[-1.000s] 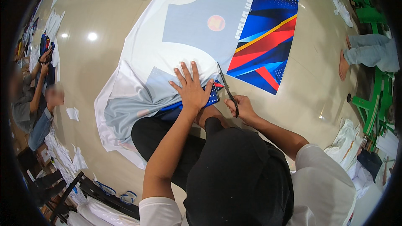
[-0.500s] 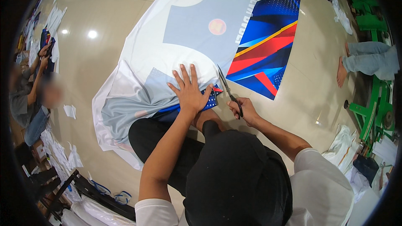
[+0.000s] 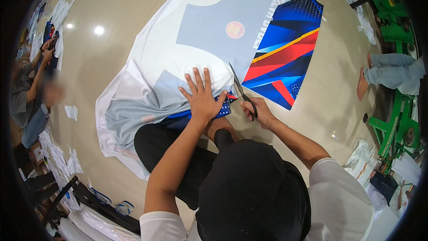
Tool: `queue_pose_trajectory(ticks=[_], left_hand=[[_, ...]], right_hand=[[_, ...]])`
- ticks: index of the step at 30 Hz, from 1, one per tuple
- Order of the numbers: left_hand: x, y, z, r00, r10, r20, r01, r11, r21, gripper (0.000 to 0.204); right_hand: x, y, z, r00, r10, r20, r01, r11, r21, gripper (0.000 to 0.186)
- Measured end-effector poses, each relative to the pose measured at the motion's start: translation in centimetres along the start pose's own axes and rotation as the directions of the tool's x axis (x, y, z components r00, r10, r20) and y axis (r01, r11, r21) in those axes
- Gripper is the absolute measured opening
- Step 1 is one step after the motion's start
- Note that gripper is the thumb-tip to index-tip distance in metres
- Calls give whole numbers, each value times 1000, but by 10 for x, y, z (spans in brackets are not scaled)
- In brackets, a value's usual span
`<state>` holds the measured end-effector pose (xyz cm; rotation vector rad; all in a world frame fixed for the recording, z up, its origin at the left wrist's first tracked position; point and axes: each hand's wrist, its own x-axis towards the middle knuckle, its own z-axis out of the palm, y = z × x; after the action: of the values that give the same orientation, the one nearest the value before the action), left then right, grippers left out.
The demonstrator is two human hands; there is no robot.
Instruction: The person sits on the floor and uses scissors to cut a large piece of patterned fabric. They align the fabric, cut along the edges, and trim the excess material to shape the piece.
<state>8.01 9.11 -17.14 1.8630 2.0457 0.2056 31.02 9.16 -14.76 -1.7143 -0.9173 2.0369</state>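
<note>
pressing flat on the big pale cloth [image 3: 203, 40], the left hand [image 3: 201, 100] has its fingers fanned out wide and grips nothing. my guess is that the spread is for pinning, since loose cloth on a shiny floor [image 3: 111, 58] would slide about. the cloth lies on that floor, stretching away to the far side, smooth in the middle and bunched up on the near left by the person's knee [image 3: 154, 143].

right hand [image 3: 261, 112] is closed round the handles of the black scissors [image 3: 241, 91], blades pointing far and a bit left, along the cloth's right edge. holding them low like that probably suits working close to the floor. can't tell if any cloth sits between the blades.

a bright blue and red panel [image 3: 285, 53] lies flat just right of the scissors, and a dotted blue corner [image 3: 223, 110] pokes out under the left hand, maybe folded back so the edge is reachable.
</note>
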Motion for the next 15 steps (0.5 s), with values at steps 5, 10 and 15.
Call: queue_pose_trajectory(ticks=[5,10,15], left_hand=[[0,-1,0,1000,1,-1,-1,1000,11,106],[0,0,-1,1000,0,5,0,1000,17,105],[0,0,-2,1000,-8,19,8,1000,18,105]], right_hand=[[0,-7,-4,1000,6,-9,-6,998,-61,38],[1,-11,-14,999,-13,31,16,993,-118,38],[2,-17,-20,999,0,35,7,980,-198,39]])
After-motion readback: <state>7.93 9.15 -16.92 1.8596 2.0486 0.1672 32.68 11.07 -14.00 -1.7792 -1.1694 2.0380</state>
